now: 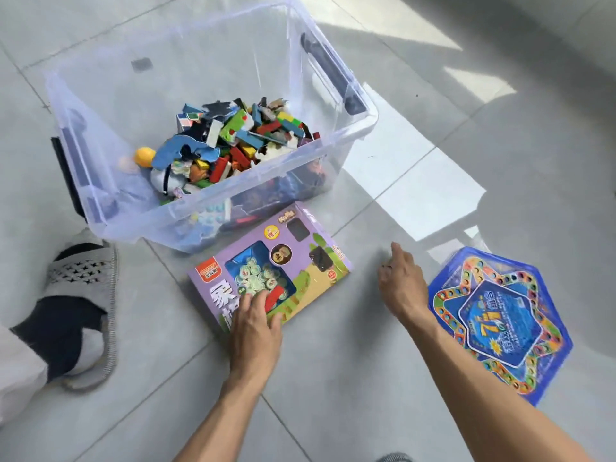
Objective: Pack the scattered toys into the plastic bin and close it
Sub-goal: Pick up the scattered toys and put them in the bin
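Observation:
A clear plastic bin point(353, 126) stands open on the tiled floor, partly filled with a heap of coloured blocks and puzzle pieces point(240, 145). In front of it lies a flat purple game box point(313, 261) with a window showing round pieces. My left hand point(255, 323) rests on the near end of that box, fingers spread and fairly straight. My right hand point(398, 285) hovers over bare floor between the purple box and a blue hexagonal board game pack point(500, 321), fingers loosely curled, holding nothing. No lid is in view.
A foot in a grey slipper and dark sock point(76, 308) stands at the left, close to the bin's near corner. The bin has dark handles on its left point(68, 168) and right point(330, 75) ends. Bright sun patches fall on the tiles right of the bin.

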{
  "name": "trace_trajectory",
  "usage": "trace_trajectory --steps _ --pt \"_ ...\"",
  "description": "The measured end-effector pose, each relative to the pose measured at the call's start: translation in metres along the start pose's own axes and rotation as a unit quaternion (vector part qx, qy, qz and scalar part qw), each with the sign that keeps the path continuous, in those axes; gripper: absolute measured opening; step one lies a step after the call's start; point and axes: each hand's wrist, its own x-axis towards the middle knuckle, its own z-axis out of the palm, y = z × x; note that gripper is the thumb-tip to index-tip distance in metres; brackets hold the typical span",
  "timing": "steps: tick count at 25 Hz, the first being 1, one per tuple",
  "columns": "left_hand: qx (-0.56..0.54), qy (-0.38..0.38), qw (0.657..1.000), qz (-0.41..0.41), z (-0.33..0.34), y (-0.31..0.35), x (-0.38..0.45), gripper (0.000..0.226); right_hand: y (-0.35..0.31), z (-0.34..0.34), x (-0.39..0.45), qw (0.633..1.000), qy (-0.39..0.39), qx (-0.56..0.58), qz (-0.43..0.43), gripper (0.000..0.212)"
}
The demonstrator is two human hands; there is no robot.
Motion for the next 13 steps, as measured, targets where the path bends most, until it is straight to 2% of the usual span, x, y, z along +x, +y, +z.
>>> trace_trajectory --steps 2,4,6,8,10,13 --pt "0.020 -0.017 1.000 0.002 -0.004 0.000 0.012 0.028 0.004 0.005 0.012 1.000 -0.010 -0.023 0.018 0.023" --pt "0.013 -0.026 0.999 -0.013 -0.011 0.001 0.016 0.017 0.006 0.008 0.011 0.997 -0.028 0.015 0.070 0.020" --pt "-0.064 -0.011 0.997 -0.032 -0.021 0.010 0.009 0.016 0.006 0.005 -0.004 0.981 -0.065 0.130 0.126 0.025" --pt "-0.188 0.063 0.979 -0.044 -0.044 0.034 -0.004 0.014 -0.009 -0.010 -0.029 0.950 -0.089 0.268 0.131 0.029" --pt "-0.284 0.156 0.946 -0.017 -0.087 0.067 0.000 0.009 -0.050 -0.037 -0.047 0.912 -0.085 0.398 0.058 0.028" --pt "-0.318 0.250 0.914 0.030 -0.161 0.105 0.053 0.015 -0.147 -0.100 -0.044 0.857 -0.097 0.495 -0.110 0.024"
